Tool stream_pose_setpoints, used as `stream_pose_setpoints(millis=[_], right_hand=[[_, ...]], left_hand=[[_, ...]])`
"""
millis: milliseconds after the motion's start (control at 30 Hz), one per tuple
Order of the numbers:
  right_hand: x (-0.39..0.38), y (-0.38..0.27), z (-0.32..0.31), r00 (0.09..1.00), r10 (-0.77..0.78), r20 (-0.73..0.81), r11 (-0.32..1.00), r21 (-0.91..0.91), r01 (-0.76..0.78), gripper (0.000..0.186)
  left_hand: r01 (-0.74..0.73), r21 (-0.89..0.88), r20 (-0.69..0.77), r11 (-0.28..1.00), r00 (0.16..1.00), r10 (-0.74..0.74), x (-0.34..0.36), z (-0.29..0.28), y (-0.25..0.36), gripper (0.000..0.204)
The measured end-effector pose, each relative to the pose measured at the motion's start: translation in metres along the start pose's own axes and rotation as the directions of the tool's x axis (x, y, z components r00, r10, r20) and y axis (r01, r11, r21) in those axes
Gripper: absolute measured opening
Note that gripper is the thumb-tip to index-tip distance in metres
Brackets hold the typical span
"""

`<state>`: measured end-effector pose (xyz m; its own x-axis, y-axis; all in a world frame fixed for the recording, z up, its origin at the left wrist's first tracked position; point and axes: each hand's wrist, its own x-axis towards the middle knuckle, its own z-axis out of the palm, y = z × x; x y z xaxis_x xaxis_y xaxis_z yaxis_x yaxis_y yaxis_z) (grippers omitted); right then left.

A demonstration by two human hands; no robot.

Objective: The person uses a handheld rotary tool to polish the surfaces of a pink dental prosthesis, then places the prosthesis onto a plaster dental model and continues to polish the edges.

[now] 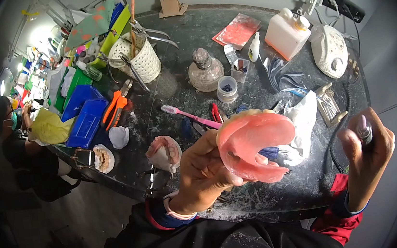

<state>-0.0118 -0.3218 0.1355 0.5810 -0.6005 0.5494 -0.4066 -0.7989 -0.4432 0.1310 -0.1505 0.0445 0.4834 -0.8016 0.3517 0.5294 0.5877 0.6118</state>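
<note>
My left hand (pixel 199 177) grips a pink denture base (pixel 239 144), raised over the bench, with pale teeth showing along its top edge. At the right, my right hand (pixel 365 164) is closed around a metal handpiece (pixel 365 134) with a pale pink cone-shaped tip pointing up. A dental cast (pixel 163 154) with a pink part lies left of my left hand, near a pink toothbrush (pixel 193 116). A crumpled white tissue (pixel 301 132) lies behind the denture.
The dark dusty bench (pixel 167 98) holds orange pliers (pixel 117 108), a white basket of tools (pixel 136 62), a glass jar (pixel 205 75), a white jug (pixel 286 35), a white device (pixel 329 52), blue trays (pixel 84 119) and another cast (pixel 103 158). A masked co-worker (pixel 16 143) sits at the far left.
</note>
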Motion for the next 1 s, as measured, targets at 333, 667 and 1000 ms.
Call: stream_pose_setpoints(millis=[333, 667, 1000], right_hand=[[0.002, -0.005, 0.002, 0.996, -0.086, 0.028, 0.989, 0.125, 0.082, 0.047], [-0.002, -0.002, 0.019, 0.856, -0.238, 0.458, 0.790, 0.604, -0.103, 0.027], [-0.001, -0.012, 0.012, 0.867, -0.170, 0.468, 0.824, 0.551, -0.136, 0.018]], left_hand=[[0.221, 0.100, -0.270, 0.970, 0.944, -0.188, -0.004, 0.010, 0.002, 0.075], [0.400, 0.042, -0.102, 0.916, 0.913, -0.394, -0.002, 0.009, 0.006, 0.032], [0.431, 0.122, -0.283, 0.894, 0.879, -0.385, -0.001, 0.012, 0.008, 0.041]])
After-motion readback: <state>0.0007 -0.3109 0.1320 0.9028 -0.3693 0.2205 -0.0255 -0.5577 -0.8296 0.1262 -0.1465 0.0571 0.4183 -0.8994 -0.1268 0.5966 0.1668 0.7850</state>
